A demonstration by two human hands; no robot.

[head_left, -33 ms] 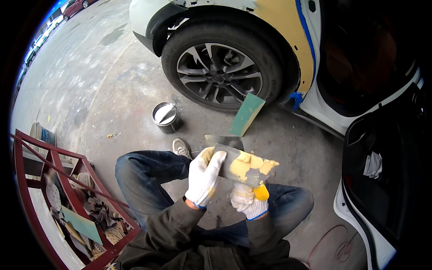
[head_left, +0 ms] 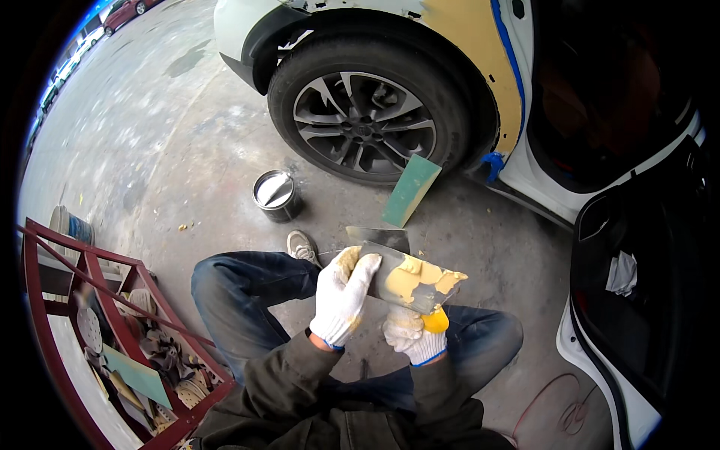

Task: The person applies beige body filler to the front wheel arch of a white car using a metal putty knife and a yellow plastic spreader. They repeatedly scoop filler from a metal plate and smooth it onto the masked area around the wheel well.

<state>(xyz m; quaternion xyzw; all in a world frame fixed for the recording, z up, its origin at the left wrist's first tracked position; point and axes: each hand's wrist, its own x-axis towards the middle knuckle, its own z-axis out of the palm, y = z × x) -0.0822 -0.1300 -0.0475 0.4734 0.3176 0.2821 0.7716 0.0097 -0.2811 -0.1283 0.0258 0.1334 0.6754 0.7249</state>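
Note:
My left hand (head_left: 339, 298), in a white knit glove stained yellow, grips the left end of a flat grey spreader plate (head_left: 373, 282), thumb on top. Yellow body filler (head_left: 409, 279) lies in a ragged layer on the plate, thickest toward its right end. My right hand (head_left: 405, 330), gloved too, is closed just below the plate around a yellow-handled scraper (head_left: 435, 321). Most of the scraper's blade is hidden, so I cannot tell how far it touches the plate. Just beyond the plate is a dark flat sheet (head_left: 384, 238), partly covered.
A car wheel (head_left: 365, 127) stands ahead, below a panel coated in yellow filler (head_left: 480, 52). A green strip (head_left: 411, 192) sits by the tyre. Left of it stands an open can (head_left: 276, 196). A red metal rack (head_left: 90, 270) is at left, an open car door (head_left: 637, 300) at right.
The plate has tilted slightly and shifted a little to the right with my left hand. My right hand has hardly moved.

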